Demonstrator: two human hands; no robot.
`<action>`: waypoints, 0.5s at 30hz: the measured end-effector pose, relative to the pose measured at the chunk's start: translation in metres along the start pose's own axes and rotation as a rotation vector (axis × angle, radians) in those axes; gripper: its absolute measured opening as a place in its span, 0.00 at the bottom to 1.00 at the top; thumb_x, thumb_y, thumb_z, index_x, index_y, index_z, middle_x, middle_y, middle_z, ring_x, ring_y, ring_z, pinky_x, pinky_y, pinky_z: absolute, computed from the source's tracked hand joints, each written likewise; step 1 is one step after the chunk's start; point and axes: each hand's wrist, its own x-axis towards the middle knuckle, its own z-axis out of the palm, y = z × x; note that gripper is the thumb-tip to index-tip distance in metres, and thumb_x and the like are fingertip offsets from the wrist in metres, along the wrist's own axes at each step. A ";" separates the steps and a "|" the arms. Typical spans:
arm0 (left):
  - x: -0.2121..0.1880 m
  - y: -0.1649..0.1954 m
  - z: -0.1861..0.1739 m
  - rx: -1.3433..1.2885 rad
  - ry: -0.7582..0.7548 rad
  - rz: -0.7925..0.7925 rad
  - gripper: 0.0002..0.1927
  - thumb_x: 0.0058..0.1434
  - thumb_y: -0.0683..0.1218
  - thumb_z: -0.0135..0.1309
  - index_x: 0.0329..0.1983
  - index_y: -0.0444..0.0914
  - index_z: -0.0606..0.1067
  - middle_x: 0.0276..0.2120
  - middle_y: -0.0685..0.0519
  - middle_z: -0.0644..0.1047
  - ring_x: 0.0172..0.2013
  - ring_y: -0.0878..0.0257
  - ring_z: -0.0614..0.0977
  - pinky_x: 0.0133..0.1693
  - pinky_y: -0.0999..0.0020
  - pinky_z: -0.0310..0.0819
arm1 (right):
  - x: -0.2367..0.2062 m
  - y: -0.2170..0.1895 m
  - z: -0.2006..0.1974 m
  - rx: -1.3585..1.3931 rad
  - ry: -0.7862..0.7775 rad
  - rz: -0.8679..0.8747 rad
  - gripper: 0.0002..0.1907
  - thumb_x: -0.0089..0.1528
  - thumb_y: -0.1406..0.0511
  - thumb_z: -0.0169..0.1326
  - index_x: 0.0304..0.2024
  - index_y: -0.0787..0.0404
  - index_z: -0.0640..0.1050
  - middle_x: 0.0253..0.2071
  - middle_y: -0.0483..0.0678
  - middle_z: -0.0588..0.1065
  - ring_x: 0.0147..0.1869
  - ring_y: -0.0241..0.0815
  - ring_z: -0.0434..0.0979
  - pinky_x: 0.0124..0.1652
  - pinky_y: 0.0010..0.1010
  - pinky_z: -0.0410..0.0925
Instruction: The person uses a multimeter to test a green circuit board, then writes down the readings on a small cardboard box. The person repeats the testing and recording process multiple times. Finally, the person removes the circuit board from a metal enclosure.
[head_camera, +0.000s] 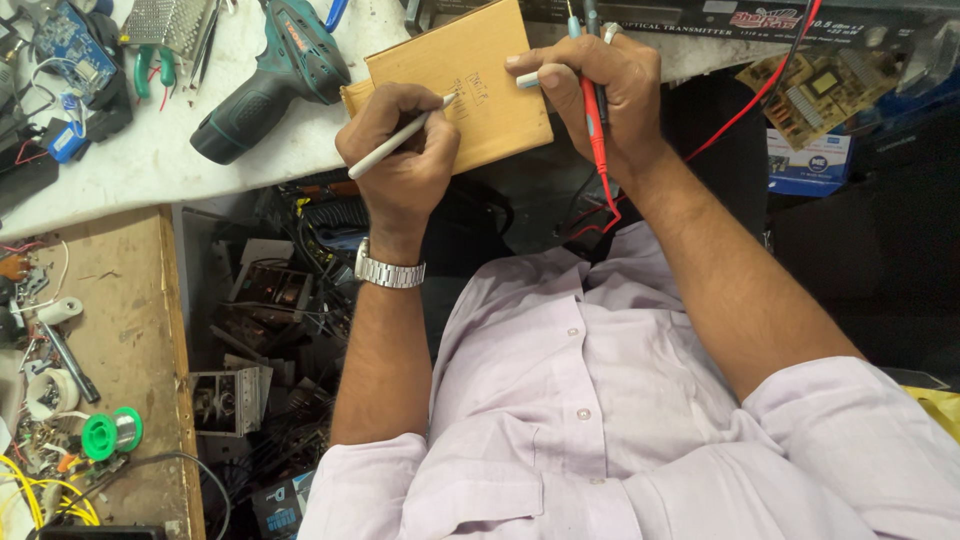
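A small brown cardboard box lies on the white bench top, with handwriting on its face. My left hand, with a metal watch on its wrist, grips a white pen whose tip touches the box. My right hand rests on the box's right edge and holds a red probe and a dark probe together with a small white piece. The probes' red and black leads run down toward my chest.
A teal cordless drill lies left of the box, with pliers and a blue circuit board beyond. A brown circuit board sits at the right. A wooden shelf at the left holds a green solder spool and a tape roll. Scrap electronics are piled below the bench.
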 end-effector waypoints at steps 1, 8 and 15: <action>0.000 0.000 0.000 -0.006 -0.004 0.007 0.05 0.59 0.31 0.56 0.36 0.32 0.76 0.25 0.56 0.76 0.23 0.74 0.72 0.26 0.77 0.61 | 0.000 0.000 0.000 -0.009 -0.001 0.000 0.16 0.78 0.57 0.53 0.50 0.62 0.84 0.39 0.48 0.83 0.34 0.33 0.76 0.35 0.23 0.68; -0.005 -0.005 -0.005 -0.156 0.032 -0.089 0.04 0.64 0.33 0.55 0.40 0.32 0.75 0.30 0.55 0.76 0.26 0.74 0.72 0.29 0.78 0.62 | 0.000 0.000 0.000 -0.040 0.009 -0.028 0.16 0.79 0.57 0.53 0.50 0.62 0.84 0.40 0.49 0.83 0.34 0.34 0.76 0.35 0.24 0.68; 0.021 -0.011 -0.010 -0.256 0.028 -0.151 0.04 0.72 0.36 0.54 0.47 0.31 0.76 0.31 0.54 0.76 0.29 0.71 0.73 0.32 0.78 0.65 | 0.014 -0.012 0.012 0.037 0.116 0.177 0.13 0.76 0.61 0.53 0.48 0.63 0.82 0.37 0.48 0.82 0.34 0.37 0.77 0.37 0.28 0.70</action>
